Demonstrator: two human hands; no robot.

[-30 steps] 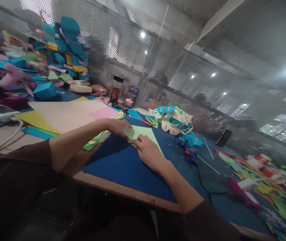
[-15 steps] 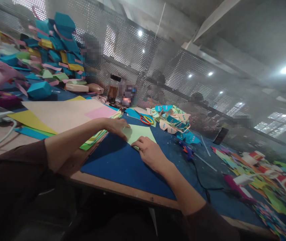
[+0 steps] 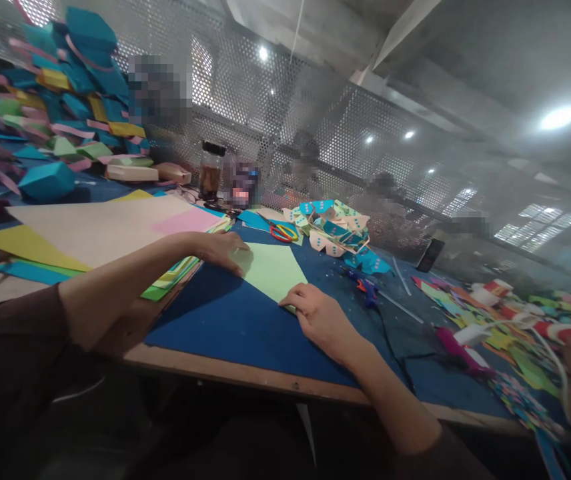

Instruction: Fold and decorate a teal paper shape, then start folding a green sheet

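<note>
Light green sheet pinned between your two hands, working that near edge

So your left hand (image 3: 221, 252) is at the left end of the light green sheet (image 3: 273, 267), thumb and fingertips spread apart and looking like they're holding it down. Your right hand (image 3: 318, 317) has its fingers bunched at the sheet's near right edge; can't tell if you're pinching the paper or just pressing on it. The sheet lies on the blue mat (image 3: 235, 327), right in front of you.

My read: you're smoothing or creasing that near edge, though the fold itself is too small to make out. I'd say the next move calls for a steady left hand and even pressure from the right, so the paper doesn't skew.

Farther out, the scissors (image 3: 284, 232) sit just past the sheet on the far side, with a pile of dotted paper pieces (image 3: 340, 227) to their right. Your glue gun (image 3: 367, 291) is right of the sheet, clear of your knuckles. Over on the left there's a big beige sheet (image 3: 90, 227) on a paper stack, and a jar (image 3: 211, 170) stands at the far side.
</note>
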